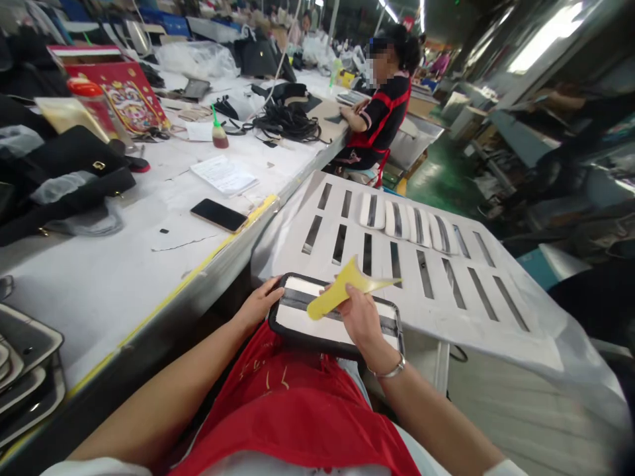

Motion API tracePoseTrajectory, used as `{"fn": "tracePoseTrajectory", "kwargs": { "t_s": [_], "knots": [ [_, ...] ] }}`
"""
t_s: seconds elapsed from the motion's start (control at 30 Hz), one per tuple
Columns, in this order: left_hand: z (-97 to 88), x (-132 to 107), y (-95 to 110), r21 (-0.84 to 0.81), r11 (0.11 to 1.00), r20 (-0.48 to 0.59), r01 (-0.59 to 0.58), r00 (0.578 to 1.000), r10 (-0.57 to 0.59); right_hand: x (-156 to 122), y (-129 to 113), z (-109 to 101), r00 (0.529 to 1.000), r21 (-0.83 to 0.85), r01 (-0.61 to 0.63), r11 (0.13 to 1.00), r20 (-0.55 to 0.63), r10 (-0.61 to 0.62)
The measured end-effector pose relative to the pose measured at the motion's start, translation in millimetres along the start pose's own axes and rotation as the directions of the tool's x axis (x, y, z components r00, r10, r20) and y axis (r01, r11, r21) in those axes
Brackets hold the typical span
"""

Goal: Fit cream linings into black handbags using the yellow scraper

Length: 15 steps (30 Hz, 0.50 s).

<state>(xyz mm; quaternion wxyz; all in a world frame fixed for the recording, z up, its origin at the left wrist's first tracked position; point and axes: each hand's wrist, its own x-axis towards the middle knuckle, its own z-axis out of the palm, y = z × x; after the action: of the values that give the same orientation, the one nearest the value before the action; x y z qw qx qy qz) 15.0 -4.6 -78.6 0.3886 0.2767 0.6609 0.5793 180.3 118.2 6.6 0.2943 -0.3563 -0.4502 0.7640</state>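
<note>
A black-edged bag piece [312, 325] with pale panels and a dark band along its middle rests at my lap, over the red apron. My left hand [260, 305] grips its left end, thumb and fingers at the black rim. Above the right half, my right hand [361, 317] pinches a curved, yellow flexible plastic piece [331, 296], which flares at its upper end and covers part of the band. Whether the yellow piece touches the panel I cannot tell. The fingertips behind it are partly hidden.
A white slotted board [407, 291] lies ahead, bearing several pale padded pieces [397, 220]. On the left table are a phone [218, 215], papers [224, 174], a green-tipped bottle [219, 135], black bags [69, 165] and stacked panels [30, 357]. A co-worker [380, 112] sits beyond.
</note>
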Motion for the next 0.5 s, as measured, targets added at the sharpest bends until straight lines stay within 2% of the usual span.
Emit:
{"fn": "tracePoseTrajectory", "kwargs": {
  "t_s": [0.13, 0.27, 0.4, 0.5],
  "knots": [
    [-3.5, 7, 4, 0.169, 0.983, 0.001, -0.071, 0.997, 0.072, 46, -2, 30, 0.996, -0.049, 0.089, 0.995, 0.03, -0.088],
    [-4.4, 8, 1, 0.269, 0.956, 0.058, -0.115, 0.993, 0.103, 80, 13, 55, 0.988, -0.167, 0.15, 0.974, 0.06, -0.142],
    [-5.1, 6, -6, 0.295, 0.945, 0.071, -0.143, 0.989, 0.128, 97, 31, 68, 0.983, -0.178, 0.154, 0.972, 0.126, -0.133],
    [-5.5, 6, -7, 0.327, 0.932, 0.062, -0.158, 0.987, 0.146, 101, 42, 70, 0.99, -0.193, 0.086, 0.977, 0.126, -0.063]
  ]
}}
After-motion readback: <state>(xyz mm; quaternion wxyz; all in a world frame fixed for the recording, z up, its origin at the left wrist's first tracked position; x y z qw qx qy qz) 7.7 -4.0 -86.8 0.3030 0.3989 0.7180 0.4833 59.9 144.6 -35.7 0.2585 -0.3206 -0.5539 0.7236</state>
